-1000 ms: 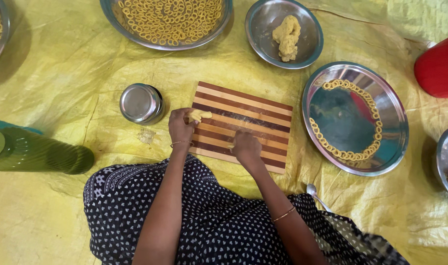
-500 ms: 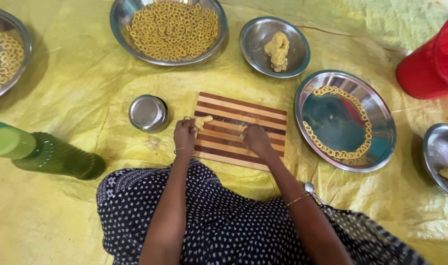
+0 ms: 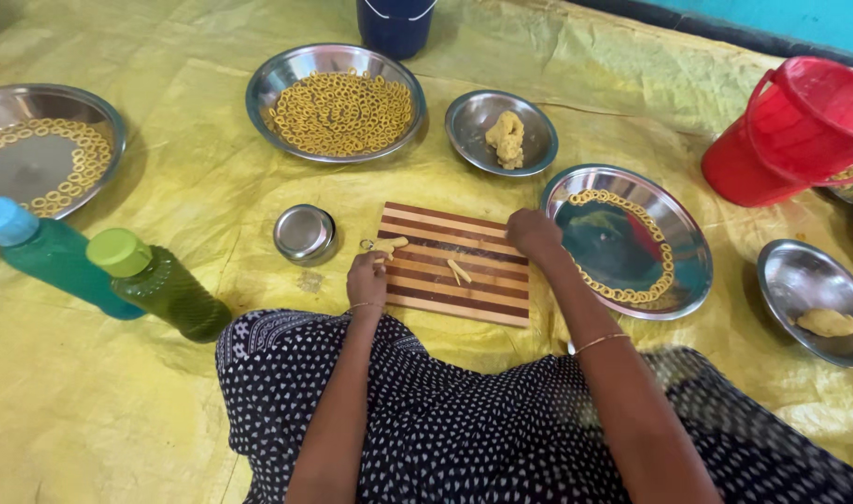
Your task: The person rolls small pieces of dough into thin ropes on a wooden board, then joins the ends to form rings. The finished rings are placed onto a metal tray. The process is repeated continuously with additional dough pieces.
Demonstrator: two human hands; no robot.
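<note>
A striped wooden board (image 3: pixel 487 294) lies on the yellow sheet in front of my lap. My left hand (image 3: pixel 367 278) rests at the board's left edge, its fingers closed on a small lump of yellow dough (image 3: pixel 387 245). My right hand (image 3: pixel 531 231) is at the board's far right corner, curled, beside the rim of a steel plate (image 3: pixel 664 303) lined with dough rings. What the right hand holds is hidden. A short dough strip (image 3: pixel 459 272) lies loose on the middle of the board.
A small steel cup (image 3: pixel 305 233) stands left of the board. Beyond are a big bowl of dough rings (image 3: pixel 340 112) and a small bowl with dough (image 3: pixel 473 117). Two green bottles (image 3: pixel 155 285) lie left; a red bucket (image 3: pixel 790 131) and another steel bowl (image 3: pixel 800 271) sit right.
My right hand has moved from the middle of the board to its far right corner, by the plate. A dough strip now lies on the board. The left hand stayed put.
</note>
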